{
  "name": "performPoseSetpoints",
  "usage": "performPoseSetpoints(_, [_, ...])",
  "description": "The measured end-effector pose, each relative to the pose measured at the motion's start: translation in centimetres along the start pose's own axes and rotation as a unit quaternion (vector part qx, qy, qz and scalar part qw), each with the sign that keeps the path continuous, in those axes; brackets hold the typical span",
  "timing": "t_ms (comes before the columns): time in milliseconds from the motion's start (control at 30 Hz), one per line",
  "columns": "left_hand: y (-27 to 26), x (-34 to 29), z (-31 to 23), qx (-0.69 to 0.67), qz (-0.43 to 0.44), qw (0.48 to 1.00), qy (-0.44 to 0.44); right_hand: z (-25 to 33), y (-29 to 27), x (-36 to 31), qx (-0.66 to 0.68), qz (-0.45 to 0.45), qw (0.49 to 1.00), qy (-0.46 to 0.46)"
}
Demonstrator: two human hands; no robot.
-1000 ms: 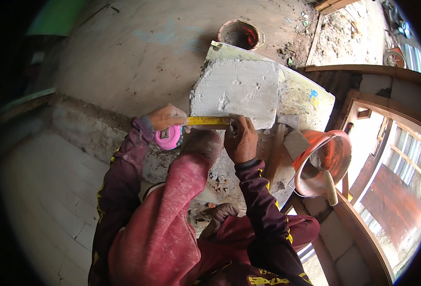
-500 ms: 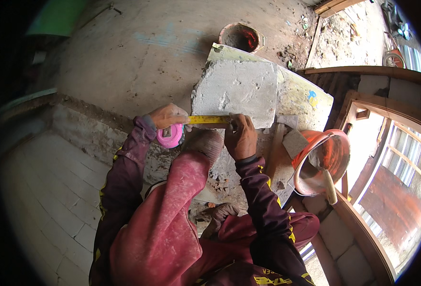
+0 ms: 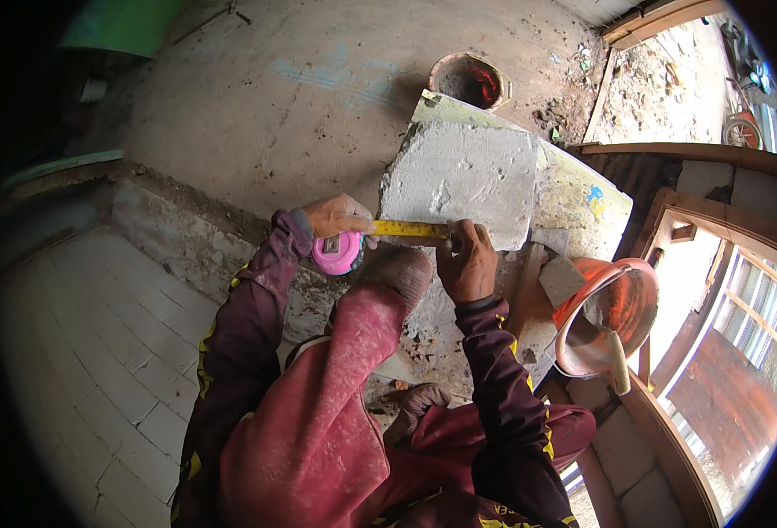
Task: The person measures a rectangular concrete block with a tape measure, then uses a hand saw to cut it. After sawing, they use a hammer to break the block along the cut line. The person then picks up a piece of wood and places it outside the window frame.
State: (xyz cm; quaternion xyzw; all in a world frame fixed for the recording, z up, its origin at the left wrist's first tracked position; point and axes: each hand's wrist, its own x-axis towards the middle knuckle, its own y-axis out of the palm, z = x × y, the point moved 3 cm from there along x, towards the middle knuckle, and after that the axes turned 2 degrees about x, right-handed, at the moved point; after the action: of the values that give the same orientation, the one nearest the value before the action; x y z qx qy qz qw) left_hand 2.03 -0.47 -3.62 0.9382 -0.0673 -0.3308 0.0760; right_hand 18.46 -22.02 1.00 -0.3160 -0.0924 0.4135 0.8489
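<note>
A pale grey, rough-faced lightweight block (image 3: 463,176) lies on a board, its near edge toward me. My left hand (image 3: 339,216) is closed on a pink tape measure (image 3: 337,254) just off the block's near left corner. From there a short length of yellow blade (image 3: 410,230) is drawn out along that near edge. My right hand (image 3: 469,262) is closed at the blade's other end, fingers bent against the block's edge. Whether anything else sits between those fingers is hidden. My foot (image 3: 400,271), in a dusty covering, rests just below the blade.
An orange bucket (image 3: 640,299) with a tool handle (image 3: 618,361) sticking out leans at the right. Beyond the block stands another mortar-stained bucket (image 3: 469,81). The pale board (image 3: 582,198) extends right under the block. A low wall (image 3: 177,220) runs at the left, a wooden window frame at the right.
The whole view has shifted, so everything sits a little farther right in the picture. Both hands keep their places on the tape measure along the block's edge.
</note>
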Motion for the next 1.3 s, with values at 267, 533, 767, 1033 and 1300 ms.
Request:
performPoseSetpoints(267, [0.14,-0.04,-0.15,0.001,-0.005,1.0,0.005,0.0,-0.08,0.07,-0.004,0.005,1.0,0.017])
performPoseSetpoints(533, [0.0,-0.01,-0.57,0.031,0.004,1.0,0.002,0.17,-0.2,0.21,0.007,-0.003,1.0,0.006])
performPoseSetpoints(767, [0.15,-0.11,-0.62,0.012,0.002,1.0,0.001,-0.01,-0.1,-0.06,0.001,-0.006,1.0,0.013])
performPoseSetpoints(1033, [0.03,0.06,-0.29,0.012,0.007,1.0,-0.003,0.15,-0.06,0.14,-0.006,-0.007,1.0,0.01])
performPoseSetpoints(1300, [0.08,0.0,-0.26,0.015,0.017,1.0,0.015,0.3,-0.72,0.4,0.011,-0.02,0.999,0.034])
